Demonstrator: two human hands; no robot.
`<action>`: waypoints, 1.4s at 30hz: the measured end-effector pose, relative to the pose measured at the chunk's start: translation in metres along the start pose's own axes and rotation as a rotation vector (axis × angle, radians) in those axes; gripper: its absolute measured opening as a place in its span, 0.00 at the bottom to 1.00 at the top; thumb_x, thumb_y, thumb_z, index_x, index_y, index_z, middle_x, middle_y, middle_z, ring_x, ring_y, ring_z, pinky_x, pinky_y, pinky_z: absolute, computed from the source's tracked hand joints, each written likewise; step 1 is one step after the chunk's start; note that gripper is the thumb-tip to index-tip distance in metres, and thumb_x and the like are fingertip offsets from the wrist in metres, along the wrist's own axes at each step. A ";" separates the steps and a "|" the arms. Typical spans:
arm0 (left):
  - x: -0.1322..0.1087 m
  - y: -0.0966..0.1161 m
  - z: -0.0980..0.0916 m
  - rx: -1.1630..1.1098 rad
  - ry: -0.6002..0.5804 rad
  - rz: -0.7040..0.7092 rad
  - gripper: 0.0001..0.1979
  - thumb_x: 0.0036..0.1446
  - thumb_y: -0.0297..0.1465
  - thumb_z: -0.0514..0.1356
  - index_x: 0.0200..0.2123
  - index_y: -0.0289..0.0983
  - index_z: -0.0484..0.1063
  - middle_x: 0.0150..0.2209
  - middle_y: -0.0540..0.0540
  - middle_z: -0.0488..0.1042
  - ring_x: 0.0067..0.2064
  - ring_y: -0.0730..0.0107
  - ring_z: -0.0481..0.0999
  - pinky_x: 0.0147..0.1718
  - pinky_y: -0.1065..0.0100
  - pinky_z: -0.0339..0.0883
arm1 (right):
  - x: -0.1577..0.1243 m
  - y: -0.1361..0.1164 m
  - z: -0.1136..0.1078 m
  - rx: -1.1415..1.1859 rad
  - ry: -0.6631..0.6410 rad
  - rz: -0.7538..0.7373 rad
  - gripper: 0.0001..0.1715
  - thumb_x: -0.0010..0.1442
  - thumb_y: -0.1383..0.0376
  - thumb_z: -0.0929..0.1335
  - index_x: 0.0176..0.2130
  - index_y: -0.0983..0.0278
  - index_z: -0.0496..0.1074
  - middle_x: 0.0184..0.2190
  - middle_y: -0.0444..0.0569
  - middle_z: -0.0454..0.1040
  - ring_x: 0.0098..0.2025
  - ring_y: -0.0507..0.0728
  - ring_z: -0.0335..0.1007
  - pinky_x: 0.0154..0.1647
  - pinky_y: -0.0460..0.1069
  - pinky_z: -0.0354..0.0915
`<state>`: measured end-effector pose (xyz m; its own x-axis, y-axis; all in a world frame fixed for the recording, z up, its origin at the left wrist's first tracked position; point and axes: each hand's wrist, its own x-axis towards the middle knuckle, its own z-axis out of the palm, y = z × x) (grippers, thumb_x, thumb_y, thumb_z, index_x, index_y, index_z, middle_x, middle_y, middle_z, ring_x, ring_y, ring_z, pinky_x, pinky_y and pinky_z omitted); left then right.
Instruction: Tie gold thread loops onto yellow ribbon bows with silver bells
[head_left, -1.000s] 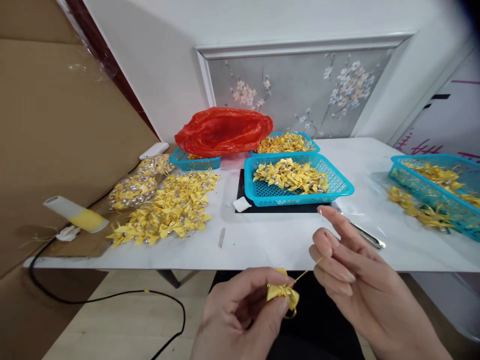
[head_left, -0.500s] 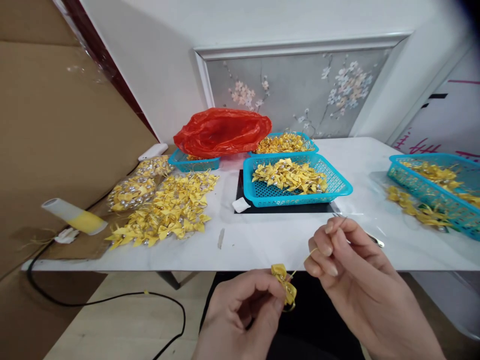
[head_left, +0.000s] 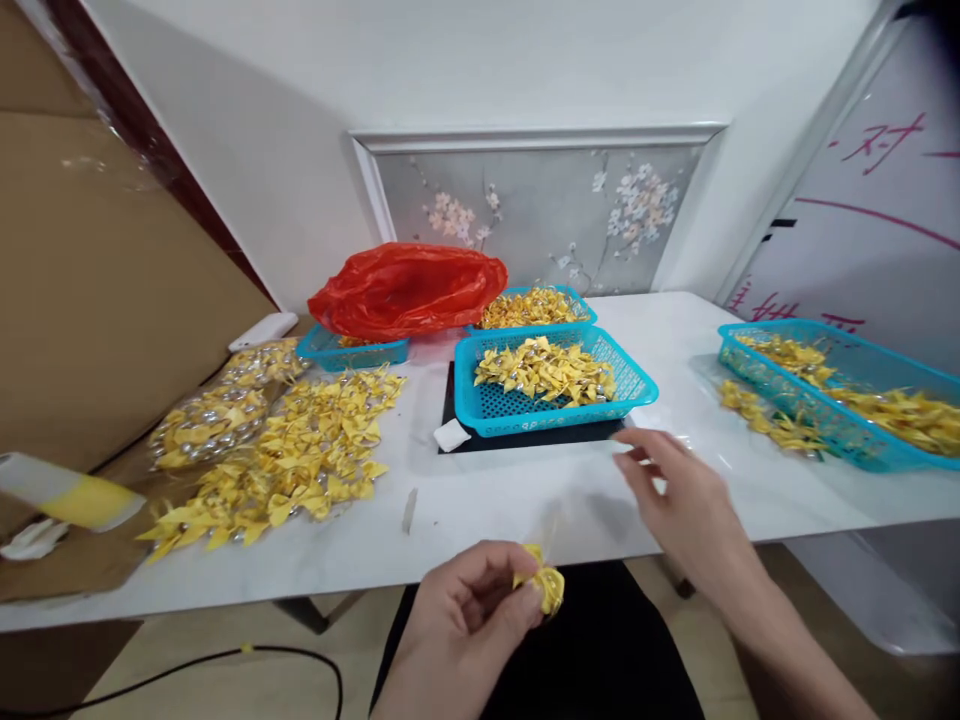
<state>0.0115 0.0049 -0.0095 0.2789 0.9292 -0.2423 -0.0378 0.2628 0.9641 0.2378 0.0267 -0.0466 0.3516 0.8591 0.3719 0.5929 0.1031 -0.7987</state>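
Observation:
My left hand (head_left: 469, 625) is low at the table's near edge, closed in a pinch on a small yellow ribbon bow (head_left: 545, 587). A faint thin thread rises from the bow. My right hand (head_left: 675, 495) is stretched out over the white table (head_left: 525, 500), just right of the black mat (head_left: 457, 400) and in front of the middle blue basket (head_left: 555, 425). The hand is smeared by motion. Its fingers are loosely together, and I cannot make out whether anything is in them.
A heap of yellow bows (head_left: 300, 460) lies at the left beside bagged ones (head_left: 206, 425). A red plastic bag (head_left: 409, 290) covers a basket at the back. Another blue basket (head_left: 840, 430) of bows stands at the right. A white-and-yellow tube (head_left: 67, 495) lies on cardboard at the far left.
My right hand has left the bow's thread and moved up and forward over the table. My left hand still pinches the bow. The camera has tipped down and turned right.

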 end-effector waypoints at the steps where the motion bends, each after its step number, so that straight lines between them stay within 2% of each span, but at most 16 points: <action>1: 0.002 0.000 0.000 -0.024 0.006 -0.006 0.06 0.49 0.33 0.71 0.29 0.38 0.79 0.27 0.50 0.80 0.31 0.72 0.75 0.32 0.75 0.69 | 0.004 0.016 -0.008 -0.114 0.038 0.009 0.22 0.60 0.50 0.63 0.44 0.63 0.72 0.46 0.60 0.72 0.46 0.69 0.69 0.47 0.65 0.65; 2: 0.004 0.001 0.001 -0.042 0.018 -0.009 0.07 0.48 0.33 0.71 0.30 0.38 0.79 0.28 0.50 0.81 0.32 0.71 0.76 0.32 0.75 0.69 | 0.006 0.031 -0.016 -0.211 0.059 0.021 0.25 0.58 0.49 0.63 0.45 0.64 0.72 0.48 0.63 0.72 0.50 0.73 0.66 0.49 0.67 0.61; 4: 0.005 0.004 0.004 -0.064 0.057 -0.021 0.09 0.47 0.31 0.72 0.33 0.39 0.79 0.29 0.49 0.82 0.34 0.70 0.78 0.34 0.74 0.71 | 0.009 0.056 -0.030 -0.359 0.019 0.048 0.26 0.57 0.49 0.64 0.45 0.66 0.73 0.44 0.64 0.73 0.47 0.76 0.66 0.46 0.68 0.60; 6: 0.006 0.008 0.010 -0.071 0.099 -0.035 0.10 0.47 0.30 0.71 0.36 0.40 0.79 0.31 0.49 0.83 0.36 0.69 0.79 0.35 0.74 0.72 | 0.010 0.072 -0.038 -0.440 -0.039 0.068 0.23 0.57 0.52 0.64 0.43 0.66 0.74 0.39 0.63 0.74 0.42 0.74 0.68 0.40 0.64 0.62; 8: 0.007 0.011 0.016 -0.070 0.122 -0.045 0.11 0.47 0.28 0.71 0.37 0.40 0.79 0.33 0.49 0.84 0.37 0.69 0.79 0.36 0.74 0.72 | 0.008 0.076 -0.041 -0.462 -0.085 0.060 0.19 0.59 0.56 0.62 0.41 0.65 0.73 0.37 0.61 0.74 0.38 0.71 0.69 0.35 0.60 0.62; 10: 0.008 0.013 0.021 -0.064 0.123 -0.051 0.12 0.47 0.28 0.71 0.37 0.40 0.80 0.34 0.48 0.84 0.36 0.70 0.79 0.34 0.75 0.72 | 0.004 0.069 -0.040 -0.424 -0.133 0.014 0.16 0.61 0.58 0.60 0.40 0.64 0.72 0.36 0.59 0.74 0.38 0.67 0.70 0.34 0.57 0.63; 13: 0.009 0.015 0.025 -0.079 0.091 -0.061 0.12 0.48 0.28 0.72 0.38 0.39 0.80 0.35 0.47 0.84 0.32 0.72 0.78 0.32 0.75 0.71 | -0.014 0.040 -0.040 -0.267 -0.264 -0.092 0.15 0.66 0.56 0.59 0.37 0.61 0.69 0.34 0.52 0.72 0.34 0.59 0.70 0.34 0.52 0.66; 16: 0.009 0.018 0.027 -0.094 0.032 -0.084 0.09 0.49 0.29 0.71 0.36 0.39 0.80 0.33 0.49 0.83 0.30 0.75 0.78 0.31 0.76 0.71 | -0.039 0.007 -0.039 0.024 -0.517 -0.103 0.13 0.72 0.59 0.57 0.38 0.58 0.65 0.28 0.44 0.70 0.27 0.53 0.68 0.26 0.45 0.66; 19: 0.007 0.023 0.029 -0.083 -0.008 -0.140 0.07 0.49 0.29 0.71 0.34 0.37 0.81 0.29 0.49 0.82 0.29 0.75 0.78 0.30 0.79 0.69 | -0.056 -0.013 -0.034 0.177 -0.593 -0.127 0.12 0.73 0.60 0.57 0.46 0.56 0.67 0.35 0.44 0.75 0.35 0.53 0.74 0.35 0.45 0.70; 22: 0.005 0.025 0.030 -0.080 -0.012 -0.164 0.08 0.48 0.29 0.72 0.35 0.37 0.82 0.27 0.49 0.81 0.29 0.75 0.78 0.30 0.79 0.69 | -0.058 -0.018 -0.028 0.182 -0.605 -0.179 0.17 0.73 0.62 0.56 0.48 0.55 0.71 0.36 0.44 0.75 0.37 0.52 0.75 0.37 0.45 0.70; 27: 0.001 0.023 0.033 -0.001 0.057 -0.134 0.10 0.48 0.32 0.72 0.36 0.38 0.82 0.27 0.49 0.82 0.30 0.73 0.78 0.30 0.77 0.71 | -0.053 -0.017 -0.022 0.077 -0.479 -0.249 0.17 0.72 0.62 0.58 0.46 0.60 0.75 0.32 0.47 0.74 0.32 0.54 0.74 0.32 0.48 0.69; 31: -0.001 0.022 0.035 0.038 0.116 -0.131 0.11 0.46 0.33 0.73 0.35 0.39 0.83 0.28 0.48 0.84 0.31 0.70 0.79 0.32 0.75 0.73 | -0.052 -0.018 -0.019 0.022 -0.437 -0.273 0.18 0.72 0.62 0.58 0.45 0.62 0.75 0.31 0.48 0.73 0.30 0.54 0.74 0.30 0.49 0.68; 42: 0.006 0.023 0.039 -0.021 0.091 -0.104 0.08 0.46 0.29 0.72 0.34 0.39 0.83 0.27 0.51 0.83 0.29 0.75 0.79 0.31 0.79 0.72 | -0.045 -0.021 -0.015 0.116 -0.502 -0.183 0.19 0.73 0.61 0.57 0.41 0.60 0.74 0.29 0.46 0.71 0.31 0.53 0.70 0.31 0.48 0.64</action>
<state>0.0494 0.0067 0.0157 0.1944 0.9160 -0.3510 -0.0333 0.3638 0.9309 0.2203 -0.0216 -0.0397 -0.1558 0.9529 0.2603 0.5183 0.3031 -0.7996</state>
